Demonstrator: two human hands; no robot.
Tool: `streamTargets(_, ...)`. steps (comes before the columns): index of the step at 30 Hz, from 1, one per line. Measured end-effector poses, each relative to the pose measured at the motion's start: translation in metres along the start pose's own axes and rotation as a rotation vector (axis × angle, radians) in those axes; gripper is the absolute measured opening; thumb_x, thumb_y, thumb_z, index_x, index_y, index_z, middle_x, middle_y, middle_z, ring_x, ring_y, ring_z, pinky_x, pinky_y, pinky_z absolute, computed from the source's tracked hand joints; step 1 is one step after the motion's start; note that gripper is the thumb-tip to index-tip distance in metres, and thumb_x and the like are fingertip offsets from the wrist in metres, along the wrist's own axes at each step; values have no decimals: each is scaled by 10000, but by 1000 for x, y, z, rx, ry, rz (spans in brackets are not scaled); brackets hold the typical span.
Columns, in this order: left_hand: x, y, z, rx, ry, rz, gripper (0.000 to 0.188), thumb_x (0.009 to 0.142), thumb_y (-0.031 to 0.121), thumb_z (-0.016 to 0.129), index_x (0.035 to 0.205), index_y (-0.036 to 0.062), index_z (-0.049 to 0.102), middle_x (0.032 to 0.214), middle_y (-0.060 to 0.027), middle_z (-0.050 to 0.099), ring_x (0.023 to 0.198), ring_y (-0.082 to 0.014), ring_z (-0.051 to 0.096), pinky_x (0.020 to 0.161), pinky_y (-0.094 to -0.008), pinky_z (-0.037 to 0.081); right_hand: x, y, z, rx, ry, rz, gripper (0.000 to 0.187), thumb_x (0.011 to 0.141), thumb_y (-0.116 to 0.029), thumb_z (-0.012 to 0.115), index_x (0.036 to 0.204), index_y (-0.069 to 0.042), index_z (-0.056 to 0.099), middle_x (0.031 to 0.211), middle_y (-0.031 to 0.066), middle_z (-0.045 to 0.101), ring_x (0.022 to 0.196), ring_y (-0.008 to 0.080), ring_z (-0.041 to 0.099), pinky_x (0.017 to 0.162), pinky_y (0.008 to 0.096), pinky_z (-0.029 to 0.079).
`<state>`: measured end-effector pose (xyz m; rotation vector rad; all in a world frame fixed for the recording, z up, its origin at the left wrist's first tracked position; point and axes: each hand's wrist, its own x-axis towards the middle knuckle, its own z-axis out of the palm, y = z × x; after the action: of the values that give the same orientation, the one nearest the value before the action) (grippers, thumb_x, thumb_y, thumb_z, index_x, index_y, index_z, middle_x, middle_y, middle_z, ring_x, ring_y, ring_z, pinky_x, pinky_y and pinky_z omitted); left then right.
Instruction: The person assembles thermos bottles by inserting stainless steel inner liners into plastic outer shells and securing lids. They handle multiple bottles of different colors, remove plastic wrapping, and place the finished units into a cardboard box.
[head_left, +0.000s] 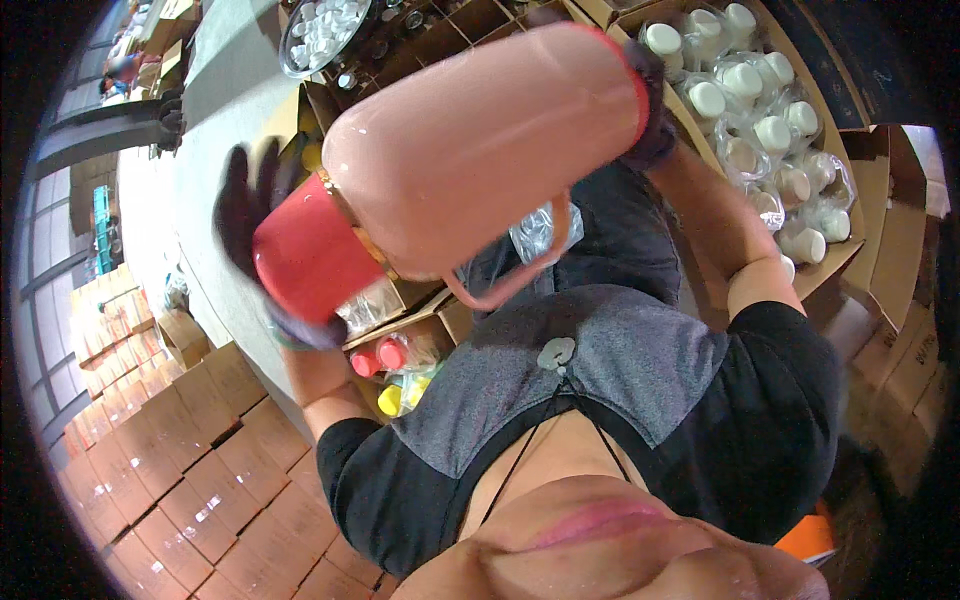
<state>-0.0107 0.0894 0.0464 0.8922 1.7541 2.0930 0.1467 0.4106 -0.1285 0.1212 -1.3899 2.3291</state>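
Note:
A large pink thermos flask with a red cap and a pink loop handle is held up on its side in front of me, cap end to the left. At its red-rimmed base, my right hand, in a dark glove, is closed around the end; most of the fingers are hidden behind the flask. My left hand, also gloved, lies at the cap with its fingers stretched out and spread. The cap covers part of the palm.
At right, a carton holds several bagged items with white caps. A basin of small whitish pieces and a divided carton stand ahead. Red caps and yellow caps show in a lower-left box. Stacked cartons fill the left.

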Motion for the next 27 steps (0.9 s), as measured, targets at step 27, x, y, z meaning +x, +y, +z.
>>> streamTargets(27,-74,-118,-13,-503,37,-519,513,1005,376,368,1403,54,410,1389,-130,504,1268,-302,490,1045,-479,411,59,-165,67,-1088,-699,-590,413,840,-199,697,1228,-81,619,1125,136,596,1018,286,598,879,381,490)
